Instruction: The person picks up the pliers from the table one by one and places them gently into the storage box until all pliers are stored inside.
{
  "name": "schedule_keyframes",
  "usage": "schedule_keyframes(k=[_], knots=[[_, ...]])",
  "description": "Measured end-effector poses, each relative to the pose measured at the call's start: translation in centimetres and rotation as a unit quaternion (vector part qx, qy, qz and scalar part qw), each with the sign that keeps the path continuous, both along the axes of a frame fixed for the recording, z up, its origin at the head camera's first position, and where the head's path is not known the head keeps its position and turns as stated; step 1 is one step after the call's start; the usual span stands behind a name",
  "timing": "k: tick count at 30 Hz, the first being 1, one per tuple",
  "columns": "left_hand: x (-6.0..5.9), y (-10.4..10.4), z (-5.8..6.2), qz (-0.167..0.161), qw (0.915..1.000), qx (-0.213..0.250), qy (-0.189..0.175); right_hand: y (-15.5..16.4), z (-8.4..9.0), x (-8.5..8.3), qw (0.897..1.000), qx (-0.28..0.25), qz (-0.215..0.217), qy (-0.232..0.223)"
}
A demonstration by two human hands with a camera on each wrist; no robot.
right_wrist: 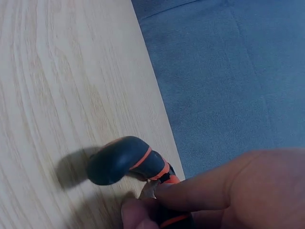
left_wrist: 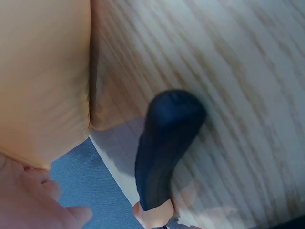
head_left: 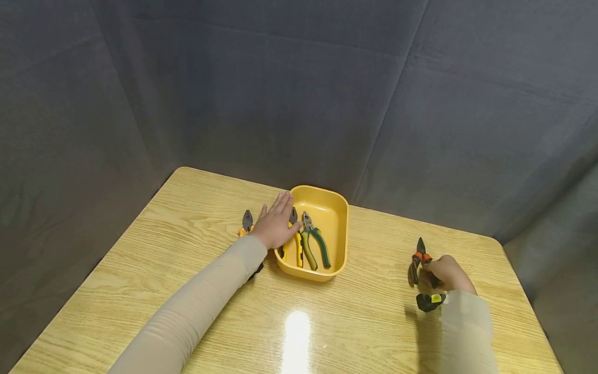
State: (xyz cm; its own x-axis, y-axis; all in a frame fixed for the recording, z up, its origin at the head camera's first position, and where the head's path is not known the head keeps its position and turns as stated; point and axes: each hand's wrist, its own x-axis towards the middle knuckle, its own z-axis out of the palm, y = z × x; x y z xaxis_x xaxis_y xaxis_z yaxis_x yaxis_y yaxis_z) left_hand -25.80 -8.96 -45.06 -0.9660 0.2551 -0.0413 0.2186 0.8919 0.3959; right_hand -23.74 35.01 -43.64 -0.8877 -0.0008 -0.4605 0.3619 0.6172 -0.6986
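Observation:
My left hand (head_left: 275, 223) lies with straight fingers across the left rim of a yellow plastic box (head_left: 348, 223). Inside the box are green-handled pliers (head_left: 320, 246) and yellow-and-black pliers (head_left: 299, 249), the latter partly hidden by that hand. Orange-and-black pliers (head_left: 247, 221) lie on the table left of the box, their middle covered by my left forearm; one black handle (left_wrist: 169, 138) shows large in the left wrist view. On the right, my right hand (head_left: 449, 272) pinches red-and-black pliers (head_left: 421, 252) by a handle, jaws pointing away from me. In the right wrist view a curved handle (right_wrist: 116, 160) sticks out beside my fingers.
The wood-grain table (head_left: 374, 306) has rounded far corners. Grey cloth (head_left: 261, 93) hangs behind it and along both sides. A black wrist device with a yellow-green label (head_left: 430, 301) sits at my right wrist. Light glares off the table near its front.

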Motion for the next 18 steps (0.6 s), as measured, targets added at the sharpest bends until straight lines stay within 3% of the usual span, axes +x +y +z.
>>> schedule_keyframes(k=[3,10,18], knots=[[0.02,-0.02,-0.06,-0.002,1.0000,0.001,-0.001,0.16,-0.04,0.14,0.999,-0.044,-0.017,-0.014],[0.23,-0.01,0.07,-0.004,1.0000,0.003,-0.003,0.38,-0.39,0.75,0.994,-0.095,-0.037,-0.039],[0.08,-0.04,0.06,-0.005,1.0000,0.006,-0.001,0.08,-0.92,0.72,0.972,-0.215,-0.071,-0.063]])
